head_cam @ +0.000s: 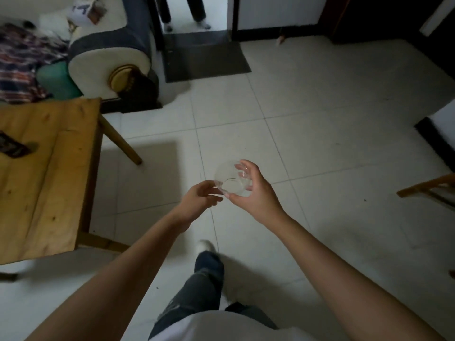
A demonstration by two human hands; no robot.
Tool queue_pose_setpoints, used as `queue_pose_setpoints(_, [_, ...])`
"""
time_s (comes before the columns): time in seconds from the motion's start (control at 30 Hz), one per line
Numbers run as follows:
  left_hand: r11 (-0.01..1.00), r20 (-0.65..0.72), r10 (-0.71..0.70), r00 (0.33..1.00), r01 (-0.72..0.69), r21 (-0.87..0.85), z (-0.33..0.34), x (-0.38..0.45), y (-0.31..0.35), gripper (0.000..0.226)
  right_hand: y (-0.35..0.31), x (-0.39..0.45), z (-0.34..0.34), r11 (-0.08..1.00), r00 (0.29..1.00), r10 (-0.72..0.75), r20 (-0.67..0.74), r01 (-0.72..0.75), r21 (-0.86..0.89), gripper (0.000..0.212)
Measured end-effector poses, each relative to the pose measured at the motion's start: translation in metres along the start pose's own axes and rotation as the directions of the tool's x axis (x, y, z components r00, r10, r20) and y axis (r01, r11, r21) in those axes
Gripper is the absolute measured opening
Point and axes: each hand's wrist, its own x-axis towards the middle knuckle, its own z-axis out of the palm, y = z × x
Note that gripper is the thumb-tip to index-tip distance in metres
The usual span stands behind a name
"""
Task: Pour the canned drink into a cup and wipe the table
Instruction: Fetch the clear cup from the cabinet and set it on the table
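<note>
So the person is standing on a pale tiled floor (307, 124), both bare arms stretched out in front. The right hand (253, 190) has its thumb and fingers curled round a small clear glass cup (230, 179), holding it in mid-air above the tiles, roughly upright with the mouth facing the camera. It looks empty, tbh, but clear glass in this dim light is hard to read. The left hand (199, 200) is right next to it, fingers loosely bent, fingertips at the cup's left side; can't tell if they actually touch.

The light wooden table (49, 180) sits off to the left, well apart from the cup, with a dark flat object (12, 145) lying on it near the frame edge. Behind it there's a cream and grey sofa (108, 50), and a dark doormat (204, 57) at the doorway.
</note>
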Motion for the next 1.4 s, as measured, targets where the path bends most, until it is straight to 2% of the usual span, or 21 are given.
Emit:
queue_pose_setpoints(0.17, [0.999, -0.089, -0.004, 0.996, 0.001, -0.032, -0.055, 0.049, 0.011, 0.043, -0.015, 0.083, 0.026, 0.999, 0.992, -0.052, 0.113, 0.053, -0.012, 0.073])
queue_pose_setpoints(0.47, [0.996, -0.301, 0.009, 0.953, -0.036, -0.085, -0.197, 0.124, 0.052, 0.034, -0.076, 0.255, 0.103, 0.989, 0.957, -0.133, 0.258, 0.145, -0.026, 0.075])
queue_pose_setpoints(0.7, [0.985, -0.459, -0.054, 0.887, -0.028, -0.169, -0.286, 0.136, 0.059, 0.030, -0.127, 0.339, 0.172, 0.970, 0.868, -0.213, 0.449, 0.244, -0.013, 0.078])
queue_pose_setpoints(0.97, [0.949, -0.670, -0.191, 0.717, -0.040, -0.314, -0.360, 0.143, 0.046, 0.035, -0.171, 0.416, 0.250, 0.922, 0.659, -0.292, 0.693, 0.385, 0.022, 0.079])
queue_pose_setpoints(1.17, [0.899, -0.800, -0.309, 0.515, -0.117, -0.422, -0.414, 0.157, 0.054, 0.042, -0.215, 0.481, 0.317, 0.873, 0.399, -0.338, 0.852, 0.472, 0.125, 0.080])
queue_pose_setpoints(1.4, [0.815, -0.838, -0.458, 0.297, -0.235, -0.529, -0.450, 0.178, 0.062, 0.042, -0.255, 0.534, 0.374, 0.790, 0.119, -0.371, 0.921, 0.561, 0.246, 0.082])
